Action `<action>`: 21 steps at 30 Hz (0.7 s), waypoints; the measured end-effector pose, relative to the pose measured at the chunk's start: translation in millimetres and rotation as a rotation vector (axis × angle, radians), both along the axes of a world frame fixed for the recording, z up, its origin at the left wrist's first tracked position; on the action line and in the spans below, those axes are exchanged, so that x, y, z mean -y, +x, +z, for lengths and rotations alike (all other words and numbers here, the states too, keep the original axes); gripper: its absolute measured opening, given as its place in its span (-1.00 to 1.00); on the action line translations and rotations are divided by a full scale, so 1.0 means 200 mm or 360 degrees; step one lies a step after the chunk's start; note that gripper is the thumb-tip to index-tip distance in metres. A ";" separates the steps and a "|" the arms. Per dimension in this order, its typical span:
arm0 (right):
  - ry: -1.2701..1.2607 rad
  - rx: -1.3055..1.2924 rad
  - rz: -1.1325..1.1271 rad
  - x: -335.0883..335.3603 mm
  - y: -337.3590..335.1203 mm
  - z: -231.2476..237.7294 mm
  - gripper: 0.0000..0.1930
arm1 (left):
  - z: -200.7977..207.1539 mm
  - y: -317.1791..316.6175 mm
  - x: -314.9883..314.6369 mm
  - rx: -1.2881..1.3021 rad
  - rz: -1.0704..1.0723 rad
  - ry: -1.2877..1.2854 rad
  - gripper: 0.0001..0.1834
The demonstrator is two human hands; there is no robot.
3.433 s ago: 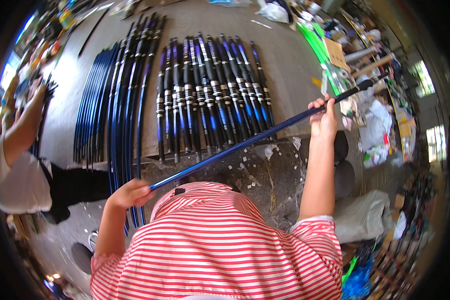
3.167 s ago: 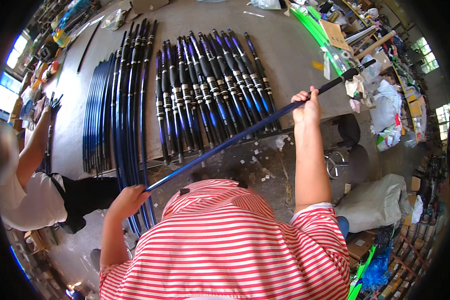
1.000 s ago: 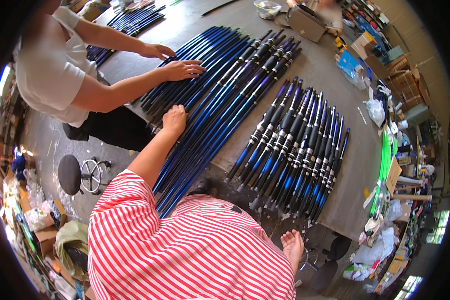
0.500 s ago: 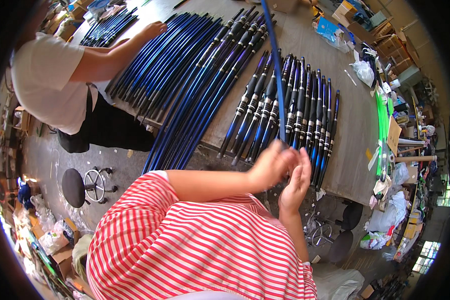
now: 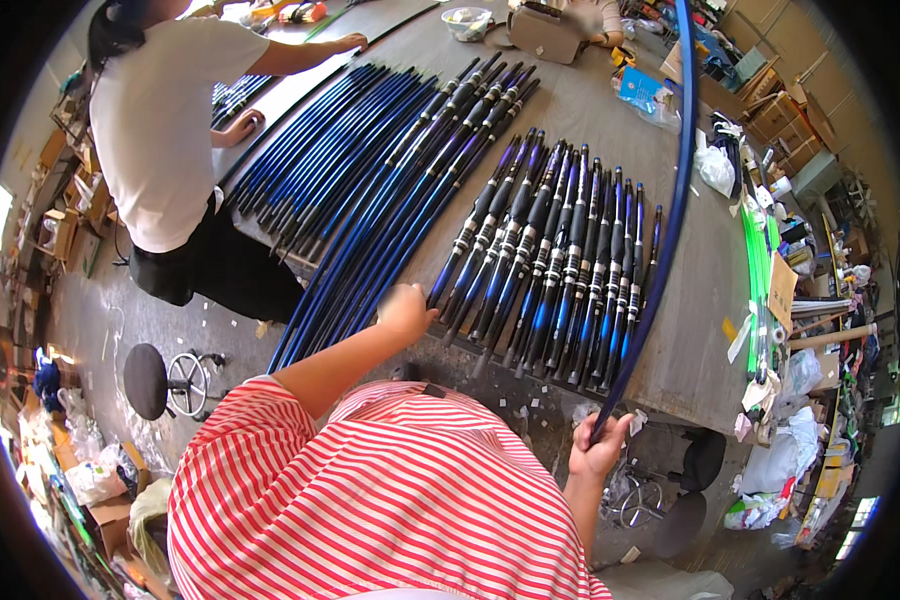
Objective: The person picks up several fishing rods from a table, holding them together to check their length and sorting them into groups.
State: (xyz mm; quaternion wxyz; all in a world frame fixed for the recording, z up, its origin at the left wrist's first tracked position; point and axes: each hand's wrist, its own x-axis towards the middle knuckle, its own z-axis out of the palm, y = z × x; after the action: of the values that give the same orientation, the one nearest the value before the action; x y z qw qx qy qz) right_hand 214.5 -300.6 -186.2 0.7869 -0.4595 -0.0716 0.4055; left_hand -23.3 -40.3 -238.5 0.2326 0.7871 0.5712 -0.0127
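Long, slender, glossy dark-blue rod [image 5: 686,140], its lower end in the right hand [image 5: 598,452], rises just right of the landmark here, the row of black-gripped rods with silver rings and blue shafts [image 5: 573,262]. Its long axis runs from the palm up and away past the row's right side, leaving view at the top; it looks bowed, though the fisheye lens bends straight lines. The right hand's fingers are curled around that end, thumb raised, below the row's near right corner. It is clearly the nearer hand: from the left hand [image 5: 406,314], the blue rod lies across the full width of the row. The left hand hovers by the row's near left corner, fingers bent inward; whether they touch or grip anything I cannot tell.

Left of the row lies a bundle of longer blue-black rods [image 5: 410,215], jutting past the near edge. Grey tabletop surface [image 5: 715,300] shows right of the row, reaching to bright green rods [image 5: 757,260] farther right. Its near edge passes under the row's lower ends, and a dark round stool [image 5: 682,525] stands below its right corner. Well left of the row, a co-worker in a white top [image 5: 175,140] leans over the surface.
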 end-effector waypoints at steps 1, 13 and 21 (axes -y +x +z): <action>-0.0105 0.0004 0.0004 0.03 0.00 -0.04 -0.45 | -0.04 -0.01 -0.01 0.0113 -0.0008 0.0019 -0.55; -0.0969 0.0854 0.0061 0.41 -0.01 -0.21 -0.45 | 0.11 0.03 -0.12 0.1876 0.0372 -0.0626 -0.72; -0.1218 0.1141 0.0349 0.59 -0.05 -0.07 -0.42 | 0.97 0.20 -0.37 0.2811 -0.0033 -0.1024 -0.64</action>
State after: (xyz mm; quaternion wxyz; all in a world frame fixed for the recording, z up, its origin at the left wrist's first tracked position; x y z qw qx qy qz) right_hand 205.1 -419.6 -200.1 0.4424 -0.8130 -0.2306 0.3001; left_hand 16.0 34.3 -43.7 0.7879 0.4147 0.1499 0.4298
